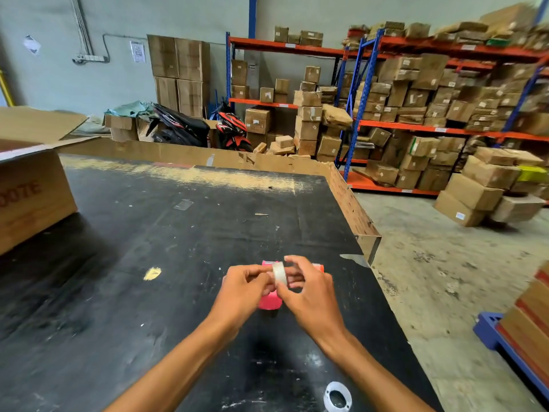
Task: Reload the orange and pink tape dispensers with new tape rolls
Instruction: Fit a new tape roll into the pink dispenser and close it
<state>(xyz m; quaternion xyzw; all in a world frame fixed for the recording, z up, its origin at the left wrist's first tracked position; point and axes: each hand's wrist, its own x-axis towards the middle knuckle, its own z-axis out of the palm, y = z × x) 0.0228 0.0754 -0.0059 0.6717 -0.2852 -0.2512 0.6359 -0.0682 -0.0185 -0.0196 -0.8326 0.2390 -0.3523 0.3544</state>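
Observation:
A clear tape roll (279, 273) is held upright between both hands above the black table (184, 251). My left hand (242, 288) pinches its left side and my right hand (307, 292) grips its right side, fingers curled around it. The pink tape dispenser (269, 303) lies on the table directly under my hands, mostly hidden; its pink tip shows at the far side. A sliver of the orange dispenser (318, 267) peeks out behind my right hand. An empty white tape core (337, 396) lies at the table's near edge.
A large open cardboard box (32, 191) stands on the table's left. A cardboard wall (347, 197) edges the far and right sides. Scraps of tape (183, 204) lie on the table. Stacked boxes and racks (416, 114) fill the floor to the right.

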